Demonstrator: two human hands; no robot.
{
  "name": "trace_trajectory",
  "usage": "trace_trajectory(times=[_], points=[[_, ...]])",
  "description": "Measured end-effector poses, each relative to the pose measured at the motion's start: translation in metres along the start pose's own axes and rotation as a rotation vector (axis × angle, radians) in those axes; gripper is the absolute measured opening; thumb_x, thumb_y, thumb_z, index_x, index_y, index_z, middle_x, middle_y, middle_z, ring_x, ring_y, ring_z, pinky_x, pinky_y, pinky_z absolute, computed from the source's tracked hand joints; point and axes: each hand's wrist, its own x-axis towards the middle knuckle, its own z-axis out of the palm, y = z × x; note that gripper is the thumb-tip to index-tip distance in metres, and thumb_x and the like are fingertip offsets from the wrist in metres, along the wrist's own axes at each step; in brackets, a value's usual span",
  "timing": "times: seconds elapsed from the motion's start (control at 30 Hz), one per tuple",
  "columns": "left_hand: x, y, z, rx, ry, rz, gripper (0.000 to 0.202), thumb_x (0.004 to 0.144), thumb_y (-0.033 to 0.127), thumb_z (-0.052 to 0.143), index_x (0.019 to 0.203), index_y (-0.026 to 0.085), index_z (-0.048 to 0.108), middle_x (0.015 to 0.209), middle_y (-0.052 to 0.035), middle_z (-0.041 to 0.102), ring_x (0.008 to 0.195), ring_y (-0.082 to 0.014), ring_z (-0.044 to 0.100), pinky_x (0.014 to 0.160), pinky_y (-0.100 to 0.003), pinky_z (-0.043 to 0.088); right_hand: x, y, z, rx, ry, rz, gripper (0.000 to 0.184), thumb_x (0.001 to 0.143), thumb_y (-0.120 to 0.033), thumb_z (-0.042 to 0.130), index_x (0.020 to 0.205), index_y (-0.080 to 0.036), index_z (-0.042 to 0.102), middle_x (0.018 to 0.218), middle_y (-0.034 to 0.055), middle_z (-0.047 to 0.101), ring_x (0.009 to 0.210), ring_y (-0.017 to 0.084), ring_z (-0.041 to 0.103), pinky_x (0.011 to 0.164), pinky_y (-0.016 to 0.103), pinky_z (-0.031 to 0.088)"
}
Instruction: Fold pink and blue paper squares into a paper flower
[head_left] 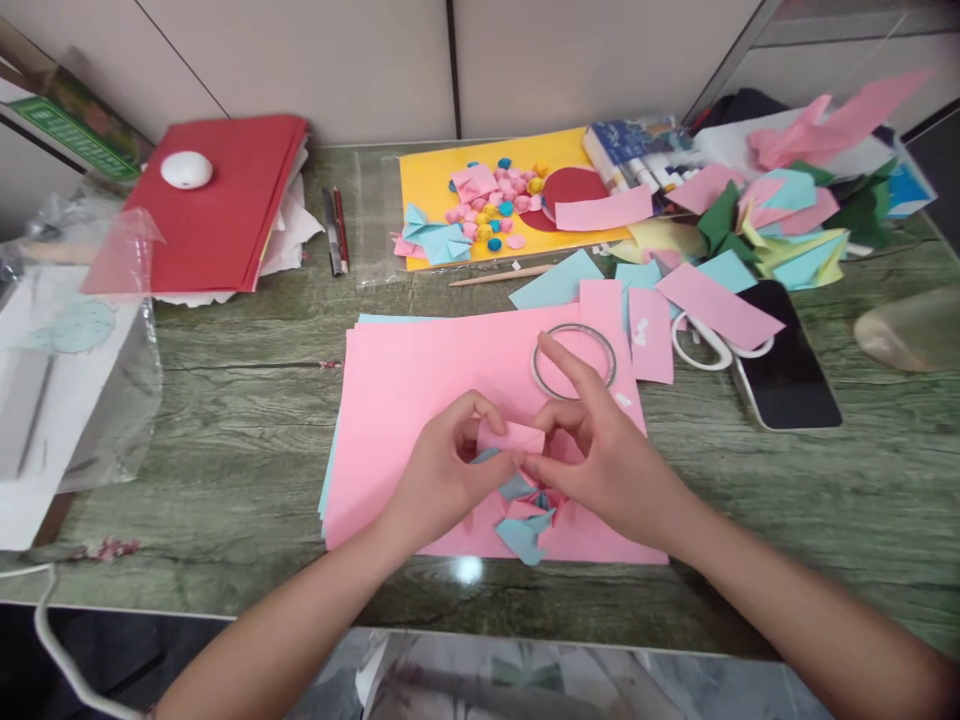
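Observation:
Between my two hands is a small folded piece of pink paper [511,437]. My left hand [450,465] pinches its left end with thumb and forefinger. At its right end, my right hand [611,455] grips with thumb and a bent finger, while the forefinger points up and away. Just below lie folded blue and pink paper pieces [525,535], partly covered by my fingers. Under everything is a stack of pink paper sheets [397,390] with blue sheets showing at the edges. A roll of tape [535,365] rests on the stack behind my right hand.
White-handled scissors [705,345], pink strips [720,305] and a phone [787,360] lie to the right. Behind are a yellow sheet [420,180] with small coloured paper pieces, a wooden stick [499,276] and folded paper shapes [795,205]. A red folder [217,220] and plastic bag [127,400] are left.

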Motion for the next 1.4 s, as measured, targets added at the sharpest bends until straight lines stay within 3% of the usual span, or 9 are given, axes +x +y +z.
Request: trace_trajectory(times=[0.2,0.3,0.43,0.57,0.67,0.77,0.87,1.0,1.4], points=[[0.001,0.002,-0.004,-0.216,-0.056,-0.039,0.026,0.073,0.017,0.064,0.089,0.023,0.044,0.061,0.0079,0.052,0.043,-0.0044,0.041,0.042,-0.017,0.027,0.000,0.000,-0.001,-0.183,0.123,-0.125,0.083,0.071,-0.012,0.066,0.135,-0.042,0.023,0.081,-0.0039,0.053,0.075,0.014,0.056,0.071,0.032,0.052],[-0.001,0.002,-0.006,-0.121,0.064,0.097,0.014,0.075,0.011,0.059,0.081,0.021,0.051,0.061,0.0062,0.052,0.051,-0.0070,0.047,0.048,-0.019,0.034,0.001,0.001,-0.002,-0.267,0.214,-0.205,0.075,0.068,-0.014,0.070,0.128,-0.040,0.035,0.085,-0.0032,0.049,0.078,0.014,0.052,0.077,0.033,0.048],[-0.003,0.000,-0.004,0.051,0.050,0.264,0.020,0.077,0.004,0.052,0.072,0.018,0.066,0.067,0.0010,0.059,0.065,-0.0100,0.053,0.062,-0.022,0.040,0.003,0.003,0.000,-0.198,0.090,-0.092,0.077,0.071,-0.012,0.066,0.133,-0.036,0.026,0.075,-0.0052,0.047,0.070,0.013,0.052,0.071,0.030,0.048],[-0.004,0.000,0.001,0.119,0.061,0.218,0.024,0.078,0.005,0.051,0.083,0.020,0.070,0.076,-0.0007,0.065,0.069,-0.0108,0.056,0.062,-0.022,0.041,0.005,0.004,0.002,-0.155,0.039,-0.033,0.079,0.073,-0.009,0.061,0.136,-0.033,0.021,0.073,-0.0059,0.049,0.069,0.012,0.053,0.070,0.029,0.048],[-0.003,0.000,0.003,0.128,0.092,0.187,0.021,0.076,0.008,0.055,0.084,0.019,0.071,0.079,-0.0016,0.068,0.071,-0.0117,0.058,0.063,-0.022,0.042,0.005,0.001,-0.001,-0.218,0.067,-0.081,0.072,0.072,-0.007,0.061,0.132,-0.033,0.031,0.076,-0.0050,0.050,0.071,0.011,0.052,0.070,0.027,0.045],[-0.003,0.000,0.001,0.092,0.135,0.142,0.022,0.074,0.007,0.056,0.085,0.019,0.071,0.080,-0.0012,0.068,0.073,-0.0119,0.059,0.064,-0.022,0.042,0.004,-0.004,-0.009,-0.260,0.091,-0.132,0.040,0.074,-0.010,0.059,0.109,-0.029,0.056,0.077,-0.0031,0.048,0.073,0.011,0.049,0.069,0.026,0.042],[-0.001,-0.001,-0.002,0.025,0.155,0.094,0.023,0.073,0.006,0.057,0.084,0.021,0.071,0.080,-0.0002,0.069,0.073,-0.0115,0.059,0.062,-0.021,0.043,0.004,-0.006,-0.017,-0.154,-0.001,-0.024,0.020,0.078,-0.011,0.053,0.087,-0.025,0.064,0.075,-0.0015,0.050,0.072,0.012,0.050,0.065,0.026,0.040],[0.001,-0.003,-0.003,-0.058,0.142,0.050,0.021,0.074,0.010,0.059,0.085,0.023,0.071,0.085,0.0006,0.070,0.079,-0.0119,0.061,0.065,-0.020,0.045,0.006,-0.004,-0.019,0.005,-0.134,0.075,0.024,0.078,-0.009,0.050,0.087,-0.024,0.066,0.083,-0.0004,0.056,0.078,0.012,0.054,0.067,0.025,0.041],[0.002,-0.006,-0.003,-0.142,0.145,0.019,0.016,0.074,0.016,0.063,0.086,0.023,0.071,0.090,-0.0003,0.071,0.084,-0.0137,0.063,0.070,-0.021,0.047,0.006,-0.004,-0.017,-0.104,-0.143,0.061,0.036,0.076,-0.006,0.045,0.092,-0.026,0.070,0.070,-0.0021,0.047,0.063,0.009,0.044,0.056,0.023,0.032]])
